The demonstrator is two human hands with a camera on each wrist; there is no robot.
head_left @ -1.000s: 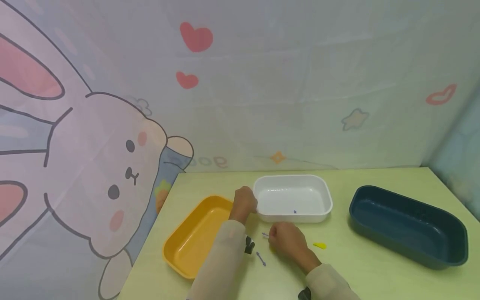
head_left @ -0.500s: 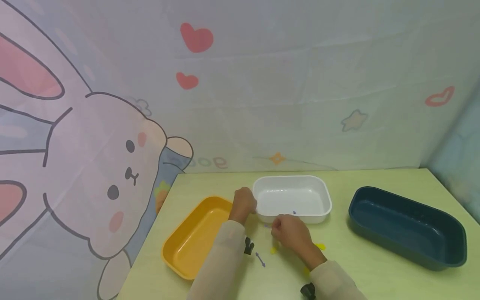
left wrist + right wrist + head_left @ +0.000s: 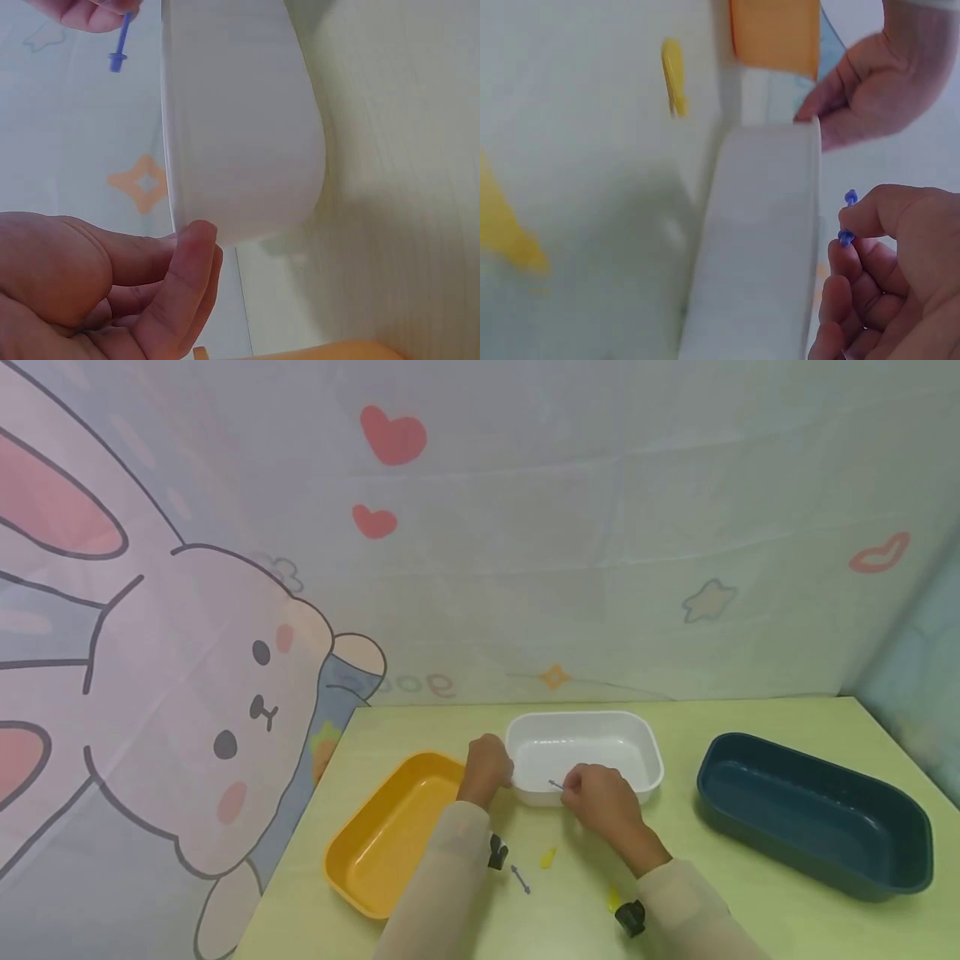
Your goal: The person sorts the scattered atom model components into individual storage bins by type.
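Note:
My left hand pinches the left end of the white tray's rim between thumb and fingers. Over the tray's near wall is my right hand, its thumb and forefinger pinching a thin blue-purple stick with flared ends. In the left wrist view the stick points down from the fingertips; its blue ends show beside the thumb in the right wrist view. A similar purple stick lies on the table below the tray. The right hand hides part of the tray's inside.
A yellow-orange tray stands at the left under the left forearm, and a dark blue tray at the right. Small yellow pieces lie on the table between the arms, one near the white tray.
My right hand has risen from the table, moving away and to the right with the purple stick, over the white tray's near edge. My left hand has kept its place on the rim.

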